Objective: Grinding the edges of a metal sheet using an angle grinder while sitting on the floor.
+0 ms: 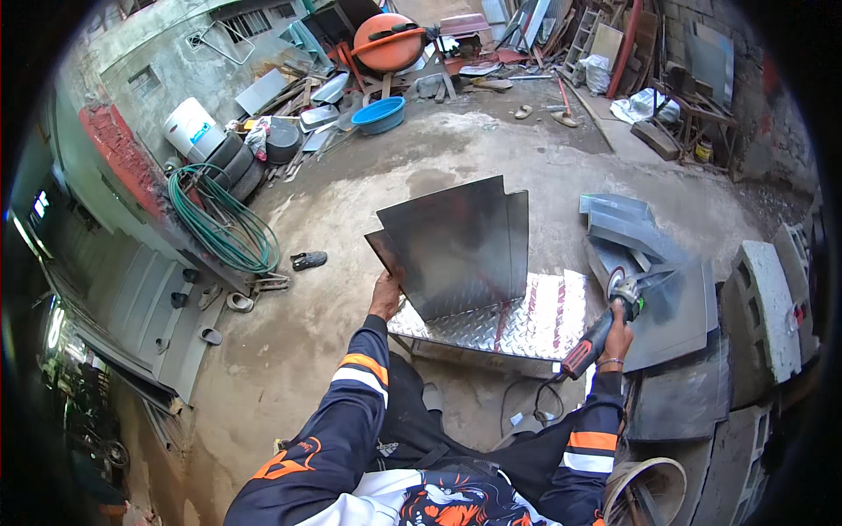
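- In front of the body, above the patterned metal plate (545, 320), held up the thin metal sheets (456, 245), tilted, with a lower edge seemingly on the plate, most likely to share the weight with the support below.
- Gripped the lower left edge with the left hand (386, 295), fingers closed around it, probably to steady the load without reaching across the broad face; could not tell separate sheets from one folded piece.
- Held the grinder (586, 351) in the right hand (617, 340), fingers wrapped around the body behind the head; pointed the disc (616, 279) forward, well apart from the left hand, presumably for safety. Could not tell spinning from still.
- Seen in slack loops near the plate's base: the cable (542, 387), perhaps loose for free reach.
- Seen to the right, beside the concrete blocks (761, 302): other metal pieces (667, 333), overlapped, apparently to save room.
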Available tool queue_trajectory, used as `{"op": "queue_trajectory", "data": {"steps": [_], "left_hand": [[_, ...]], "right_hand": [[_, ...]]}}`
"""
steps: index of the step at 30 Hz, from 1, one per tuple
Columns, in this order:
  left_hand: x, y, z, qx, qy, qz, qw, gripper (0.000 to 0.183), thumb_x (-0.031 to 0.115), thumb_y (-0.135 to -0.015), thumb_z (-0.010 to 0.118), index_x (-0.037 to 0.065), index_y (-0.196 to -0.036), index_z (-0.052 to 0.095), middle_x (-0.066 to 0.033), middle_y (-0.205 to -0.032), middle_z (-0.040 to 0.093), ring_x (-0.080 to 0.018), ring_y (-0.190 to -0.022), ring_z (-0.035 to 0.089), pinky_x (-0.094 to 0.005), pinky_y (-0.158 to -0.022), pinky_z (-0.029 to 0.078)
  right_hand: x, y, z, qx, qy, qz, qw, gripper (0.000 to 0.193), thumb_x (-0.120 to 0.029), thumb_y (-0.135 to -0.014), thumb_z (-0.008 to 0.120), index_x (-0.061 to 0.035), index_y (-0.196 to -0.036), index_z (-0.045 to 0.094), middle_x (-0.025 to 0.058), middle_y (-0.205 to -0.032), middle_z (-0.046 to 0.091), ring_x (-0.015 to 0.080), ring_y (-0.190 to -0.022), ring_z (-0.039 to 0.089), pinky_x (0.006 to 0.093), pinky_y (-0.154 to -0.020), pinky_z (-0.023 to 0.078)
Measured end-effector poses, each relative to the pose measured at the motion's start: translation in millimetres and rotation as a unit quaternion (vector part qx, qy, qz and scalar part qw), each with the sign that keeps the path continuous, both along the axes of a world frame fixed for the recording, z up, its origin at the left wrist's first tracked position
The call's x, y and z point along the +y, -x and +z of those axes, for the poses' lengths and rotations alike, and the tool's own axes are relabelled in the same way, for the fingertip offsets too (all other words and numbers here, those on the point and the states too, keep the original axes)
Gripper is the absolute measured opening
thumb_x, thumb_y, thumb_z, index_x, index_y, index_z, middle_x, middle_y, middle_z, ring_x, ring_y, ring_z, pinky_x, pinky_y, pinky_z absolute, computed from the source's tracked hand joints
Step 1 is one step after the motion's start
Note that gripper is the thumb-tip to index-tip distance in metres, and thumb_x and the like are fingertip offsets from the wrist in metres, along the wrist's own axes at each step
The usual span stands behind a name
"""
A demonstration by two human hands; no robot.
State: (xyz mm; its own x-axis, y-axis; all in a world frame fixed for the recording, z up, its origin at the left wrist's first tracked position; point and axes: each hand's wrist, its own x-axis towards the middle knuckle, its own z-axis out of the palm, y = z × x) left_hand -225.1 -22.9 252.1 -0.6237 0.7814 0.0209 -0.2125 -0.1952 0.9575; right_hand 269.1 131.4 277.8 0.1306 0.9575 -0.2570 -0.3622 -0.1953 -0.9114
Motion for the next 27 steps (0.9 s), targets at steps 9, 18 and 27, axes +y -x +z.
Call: {"op": "queue_trajectory", "data": {"steps": [9, 18, 27], "left_hand": [[-16.0, -41.8, 97.5, 0.538, 0.172, 0.408, 0.718, 0.076, 0.046, -0.074, 0.080, 0.000, -0.127, 0.052, -0.0223, -0.129, 0.053, -0.0368, -0.123, 0.048, -0.0479, -0.104, 0.036], [155.5, -48.4, 232.9, 0.713, 0.326, 0.029, 0.620, 0.067, 0.057, -0.076, 0.072, 0.011, -0.123, 0.060, -0.0103, -0.111, 0.069, -0.0305, -0.113, 0.061, -0.0542, -0.097, 0.035], [146.3, -58.6, 234.5, 0.694, 0.317, 0.015, 0.646, 0.038, 0.040, -0.073, 0.079, 0.016, -0.100, 0.070, -0.0057, -0.095, 0.073, -0.0295, -0.101, 0.066, -0.0558, -0.089, 0.033]], "right_hand": [[1.2, -2.8, -3.1, -0.005, -0.024, -0.026, 0.999, 0.045, -0.045, -0.085, 0.072, -0.0036, -0.073, 0.059, 0.0045, -0.065, 0.060, 0.0173, -0.051, 0.060, 0.0321, -0.048, 0.049], [-8.5, 32.9, 5.2, -0.011, -0.013, 0.010, 1.000, 0.035, -0.035, -0.086, 0.074, -0.0019, -0.086, 0.064, 0.0028, -0.070, 0.060, 0.0127, -0.056, 0.058, 0.0286, -0.051, 0.047], [-19.3, 83.3, 21.2, -0.205, -0.157, 0.079, 0.963, 0.053, -0.044, -0.075, 0.079, 0.0032, -0.096, 0.066, 0.0160, -0.088, 0.071, 0.0263, -0.081, 0.069, 0.0368, -0.076, 0.052]]}}
